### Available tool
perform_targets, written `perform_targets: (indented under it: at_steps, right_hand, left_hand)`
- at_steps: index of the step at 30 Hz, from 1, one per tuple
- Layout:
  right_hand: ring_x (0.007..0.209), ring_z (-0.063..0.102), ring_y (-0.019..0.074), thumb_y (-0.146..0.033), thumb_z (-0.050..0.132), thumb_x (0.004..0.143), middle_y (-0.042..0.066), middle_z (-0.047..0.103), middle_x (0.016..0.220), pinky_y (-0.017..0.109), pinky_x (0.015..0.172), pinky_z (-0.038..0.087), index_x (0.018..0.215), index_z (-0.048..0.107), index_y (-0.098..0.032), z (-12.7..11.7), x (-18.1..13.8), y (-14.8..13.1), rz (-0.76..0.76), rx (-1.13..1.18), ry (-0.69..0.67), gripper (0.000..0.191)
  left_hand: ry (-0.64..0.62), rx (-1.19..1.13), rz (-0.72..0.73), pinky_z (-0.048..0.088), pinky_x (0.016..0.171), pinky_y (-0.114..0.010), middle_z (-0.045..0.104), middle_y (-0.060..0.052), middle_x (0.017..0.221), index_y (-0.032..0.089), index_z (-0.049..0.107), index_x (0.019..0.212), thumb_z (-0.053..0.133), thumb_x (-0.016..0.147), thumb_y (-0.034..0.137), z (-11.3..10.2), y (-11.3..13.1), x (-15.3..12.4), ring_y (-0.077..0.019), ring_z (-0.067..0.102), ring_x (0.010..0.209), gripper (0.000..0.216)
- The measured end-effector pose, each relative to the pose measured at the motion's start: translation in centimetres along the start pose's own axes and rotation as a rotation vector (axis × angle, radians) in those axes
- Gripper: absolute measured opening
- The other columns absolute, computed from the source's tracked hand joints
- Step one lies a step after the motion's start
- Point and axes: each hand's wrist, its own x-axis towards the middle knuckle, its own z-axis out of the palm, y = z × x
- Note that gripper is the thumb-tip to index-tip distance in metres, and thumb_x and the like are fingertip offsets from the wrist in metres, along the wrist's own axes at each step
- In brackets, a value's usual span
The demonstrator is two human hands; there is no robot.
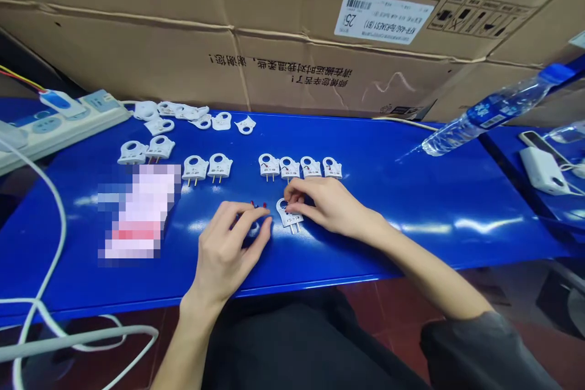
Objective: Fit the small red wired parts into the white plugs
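Right hand (326, 207) pinches a white plug half (289, 217) flat on the glossy blue table (411, 195); left hand (228, 250) has its fingertips closed on tiny red bits (258, 205) just beside it. A row of four plug halves (300, 167) sits right behind. Cardboard boxes (292, 30) wall off the back, with a power strip (55, 125) far left and a water bottle (493, 109) lying on the right.

The surface (411, 195) was glossy blue. The plug halves (289, 214) on it were white with metal pins, tiny red parts (252, 203) beside them. Brown cardboard boxes (183, 55) bore black print and a white label (382, 17).
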Motion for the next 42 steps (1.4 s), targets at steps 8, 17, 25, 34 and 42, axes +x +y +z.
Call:
perform_targets:
  at_steps: [8, 17, 25, 34, 42]
  right_hand:
    - [0.092, 0.068, 0.0217, -0.029, 0.058, 0.106, 0.003, 0.076, 0.098, 0.036, 0.084, 0.052, 0.107, 0.073, -0.025, 0.5, -0.1, 0.2, -0.033, -0.095, -0.025, 0.015]
    - [0.1, 0.067, 0.021, -0.031, 0.053, 0.108, 0.006, 0.071, 0.11, 0.034, 0.088, 0.053, 0.114, 0.074, -0.023, -0.2, -0.2, -0.3, -0.048, -0.125, -0.004, 0.023]
    - [0.132, 0.058, 0.0282, -0.034, 0.073, 0.096, 0.009, 0.064, 0.142, 0.046, 0.112, 0.048, 0.142, 0.061, -0.024, -1.8, -0.9, 0.3, -0.153, -0.068, -0.137, 0.048]
    - [0.129, 0.06, 0.0291, -0.036, 0.077, 0.094, 0.009, 0.066, 0.139, 0.045, 0.107, 0.052, 0.143, 0.06, -0.025, -1.1, -0.9, 0.6, -0.132, -0.102, -0.165, 0.053]
    - [0.129, 0.06, 0.0299, -0.047, 0.074, 0.095, 0.012, 0.066, 0.138, 0.047, 0.105, 0.054, 0.143, 0.06, -0.023, -0.6, -0.8, 0.7, -0.13, -0.115, -0.139, 0.055]
  left_hand:
    - [-0.092, -0.086, 0.111, 0.05, 0.067, -0.031, 0.067, 0.002, 0.079, 0.024, 0.068, 0.108, 0.068, 0.096, 0.022, 0.0, 0.2, 0.3, -0.0146, 0.06, 0.068, 0.012]
    - [-0.153, -0.084, 0.099, 0.049, 0.069, -0.031, 0.069, 0.0, 0.08, 0.023, 0.071, 0.106, 0.064, 0.099, 0.027, 0.1, 0.1, 0.1, -0.0152, 0.062, 0.07, 0.01]
    - [-0.18, -0.057, 0.03, 0.051, 0.074, -0.032, 0.07, -0.003, 0.089, 0.021, 0.069, 0.112, 0.063, 0.101, 0.027, 0.3, -0.1, -0.1, -0.0166, 0.063, 0.078, 0.014]
    - [-0.224, -0.053, 0.029, 0.052, 0.077, -0.031, 0.071, -0.004, 0.093, 0.02, 0.069, 0.108, 0.059, 0.103, 0.027, 0.4, -0.1, -0.1, -0.0172, 0.065, 0.082, 0.014]
    - [-0.226, -0.019, -0.036, 0.048, 0.072, -0.031, 0.06, 0.001, 0.076, 0.02, 0.07, 0.105, 0.056, 0.104, 0.03, 0.2, 0.0, 0.2, -0.0151, 0.056, 0.07, 0.017]
